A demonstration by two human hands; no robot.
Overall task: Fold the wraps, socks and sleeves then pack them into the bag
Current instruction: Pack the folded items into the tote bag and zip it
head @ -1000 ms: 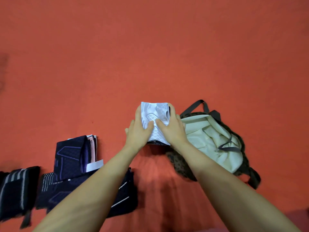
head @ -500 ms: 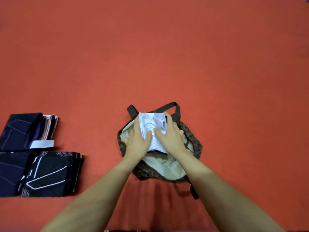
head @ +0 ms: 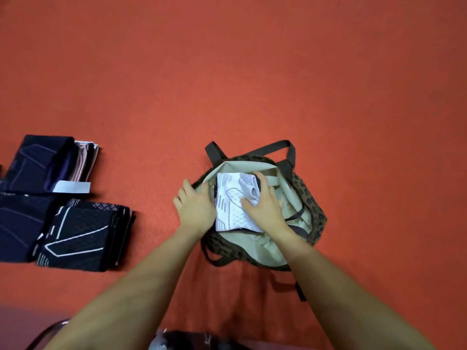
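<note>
The white bundle sits at the centre of the frame, inside the open mouth of the bag, resting on the pale lining. It looks light and soft, a folded knit with a dark layer showing at its edges, so I judge it will slump or unfold if I take it by one corner. It is better held flat from above and at the sides, so that the layers stay pressed together.

My right hand lies palm-down over the bundle's right half, fingers curled over its far edge, so this grip is clasped on the cloth and pushes it down. My left hand rests at the bag's left rim with the fingers fairly straight, released, touching rim and bundle edge (I think it steadies the opening, though the contact under the palm is hidden). Both forearms run up from the lower frame and converge on the bag.

At the left of the frame more folded dark pieces wait on the red floor, well apart from the bag. The bag itself is limp, so its mouth may sag shut.
</note>
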